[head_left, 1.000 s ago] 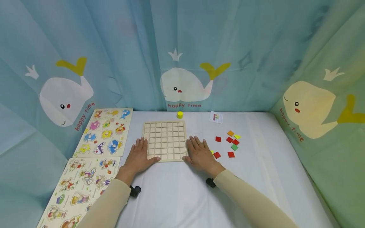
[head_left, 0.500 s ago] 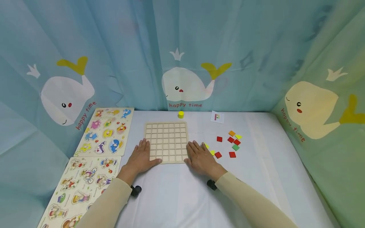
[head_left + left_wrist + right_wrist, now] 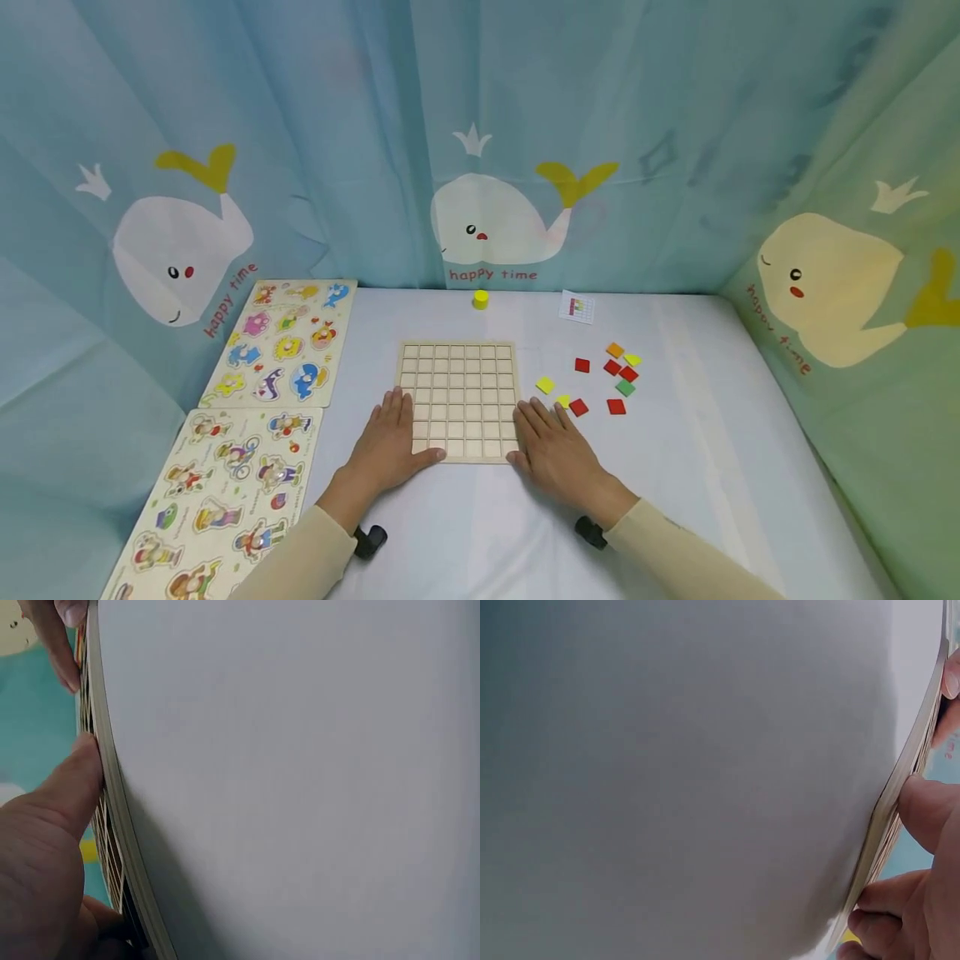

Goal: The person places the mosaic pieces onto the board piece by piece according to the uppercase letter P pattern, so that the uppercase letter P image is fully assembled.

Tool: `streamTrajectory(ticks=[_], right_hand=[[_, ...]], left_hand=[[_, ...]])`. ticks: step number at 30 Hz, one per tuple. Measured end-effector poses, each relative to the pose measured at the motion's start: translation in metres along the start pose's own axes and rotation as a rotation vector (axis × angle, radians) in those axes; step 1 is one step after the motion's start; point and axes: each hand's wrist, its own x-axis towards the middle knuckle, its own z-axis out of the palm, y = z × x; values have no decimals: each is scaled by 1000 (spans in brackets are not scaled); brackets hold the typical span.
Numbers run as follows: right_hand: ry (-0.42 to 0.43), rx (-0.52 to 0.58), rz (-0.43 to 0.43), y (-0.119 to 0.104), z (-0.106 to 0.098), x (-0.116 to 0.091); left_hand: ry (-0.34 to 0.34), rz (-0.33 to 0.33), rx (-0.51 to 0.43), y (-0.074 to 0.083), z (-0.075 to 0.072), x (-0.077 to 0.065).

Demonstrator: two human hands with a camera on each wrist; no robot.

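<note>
A wooden grid board [image 3: 463, 405] lies flat on the white table between both hands. My left hand [image 3: 386, 450] rests along its left edge with fingers straight, the thumb at the near left corner. On the opposite side, my right hand [image 3: 561, 458] touches the right edge, its fingers extended and its thumb at the near right corner. In the left wrist view, the thumb [image 3: 75, 780] touches the board's near edge [image 3: 124, 802]. The right wrist view shows that hand's thumb [image 3: 930, 814] against the same edge [image 3: 885, 806]. The grid squares hold no tiles.
Several red tiles [image 3: 617, 407], yellow tiles [image 3: 544, 385], an orange tile [image 3: 615, 350] and a green tile [image 3: 626, 387] lie on the right. Behind are a yellow cylinder [image 3: 481, 300] and a pattern card [image 3: 577, 307]. Two picture puzzle boards [image 3: 273, 346] lie left; curtains [image 3: 337, 125] enclose the table.
The grid board has slid toward the person and slightly right, with both hands moving along beside it. A yellow tile that the right hand covered is now visible. The view has shifted slightly.
</note>
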Motion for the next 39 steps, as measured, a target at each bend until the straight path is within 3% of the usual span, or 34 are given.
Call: streamTrajectory(ticks=[14,26,31,39], right_hand=[[5,-18,-6,8,-3,-52],[48,40,28,21,0,-68],[11,97,17,23,2,-67],[-5,148,-13,22,4,-62]], left_hand=[[4,55,-59,34,15,-24],[-3,81,-56,50,20,-18],[-14,100,-95,34,13,-16],[-130,156,-199,-22,-7,6]])
